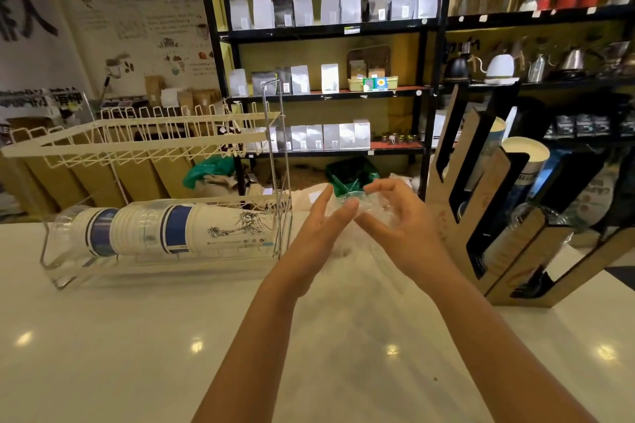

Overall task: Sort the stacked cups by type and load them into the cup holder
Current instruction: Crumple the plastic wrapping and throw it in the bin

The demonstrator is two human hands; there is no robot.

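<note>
**Both hands working a clear plastic cup above the counter**

Nearest the camera, the white counter [137, 336] is reflecting ceiling lights, and two bare forearms are reaching forward over it. Just beyond, the left hand [323, 230] and the right hand [395, 220] are meeting at a clear plastic cup [360, 204], which is hanging above the counter. The left hand's fingers are lying nearly straight against the cup's left side; the right hand's fingers are curling around its right side, thumb underneath. The cup is blurred and see-through, so its exact shape is hard to tell.

Left of the cup, a row of nested cups [171, 230], white paper ones with blue bands and clear plastic ones, is lying on its side on the lower tier of a white wire rack [137, 137]. Right of the cup, a cardboard-coloured slanted cup holder [481, 203] is standing on the counter, already holding paper and clear cups in its slots. Behind the cup, black shelving [326, 31] is carrying pouches and kettles.
</note>
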